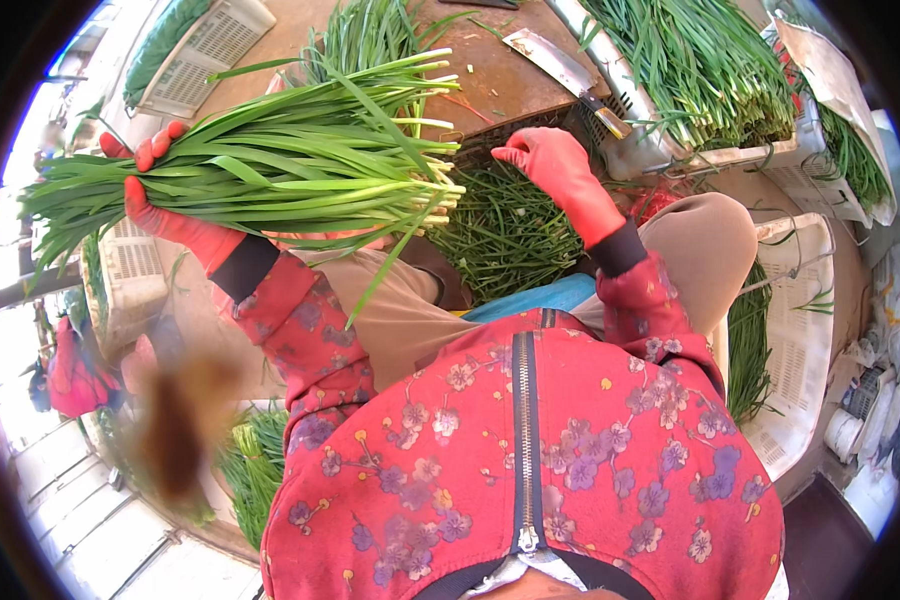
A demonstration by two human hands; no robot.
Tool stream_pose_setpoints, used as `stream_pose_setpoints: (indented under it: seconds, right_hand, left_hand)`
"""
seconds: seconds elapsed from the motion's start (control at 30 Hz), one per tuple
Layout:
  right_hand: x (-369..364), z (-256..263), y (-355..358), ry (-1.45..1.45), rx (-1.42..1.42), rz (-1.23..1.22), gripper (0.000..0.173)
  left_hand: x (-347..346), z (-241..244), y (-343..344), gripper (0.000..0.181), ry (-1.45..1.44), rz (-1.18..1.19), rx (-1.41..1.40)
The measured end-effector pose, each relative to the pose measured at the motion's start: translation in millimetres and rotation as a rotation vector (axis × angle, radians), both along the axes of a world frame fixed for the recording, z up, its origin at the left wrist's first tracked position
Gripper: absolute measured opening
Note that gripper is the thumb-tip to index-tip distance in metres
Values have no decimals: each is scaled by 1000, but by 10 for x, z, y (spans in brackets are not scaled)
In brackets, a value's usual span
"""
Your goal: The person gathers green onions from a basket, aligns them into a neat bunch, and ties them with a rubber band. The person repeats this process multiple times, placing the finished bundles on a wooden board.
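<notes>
A large bunch of Chinese chives (pixel 292 161) lies across my left hand (pixel 154 169), which wears a red rubber glove and grips it near the leafy end. The pale cut stems point right, with a few long leaves drooping from the bunch. Just right of those stem ends is my right hand (pixel 551 169), also gloved in red, its thumb and fingers drawn together with nothing visible in them. Loose chive trimmings (pixel 506 232) are heaped below, between my knees. A cleaver (pixel 551 64) rests on the brown work board (pixel 480 75) beyond my right hand, its handle toward the right.
More chives (pixel 367 37) lie behind the held bunch. A white plastic crate (pixel 742 157) full of chives stands at upper right; another crate (pixel 795 330) sits by my right side. Further crates (pixel 206 52) stand at left. A blurred brown object (pixel 184 427) crosses the lower left.
</notes>
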State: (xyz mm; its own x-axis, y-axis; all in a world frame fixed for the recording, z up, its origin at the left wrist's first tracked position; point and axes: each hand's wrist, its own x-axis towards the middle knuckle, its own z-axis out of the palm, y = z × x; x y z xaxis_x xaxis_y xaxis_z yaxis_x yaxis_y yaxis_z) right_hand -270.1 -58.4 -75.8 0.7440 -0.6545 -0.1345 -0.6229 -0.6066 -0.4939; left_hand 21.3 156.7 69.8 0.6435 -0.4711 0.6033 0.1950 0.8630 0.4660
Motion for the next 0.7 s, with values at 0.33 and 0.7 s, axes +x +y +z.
stream_pose_setpoints:
  seconds: [0.33,0.7]
  right_hand:
    - [237,427,340,-812,-371,260,12]
    - [-202,-78,-142,-448,-182,89,24]
  left_hand:
    - [-61,2,-99,47,1,-36,32]
    - [136,-72,121,50,35,12,5]
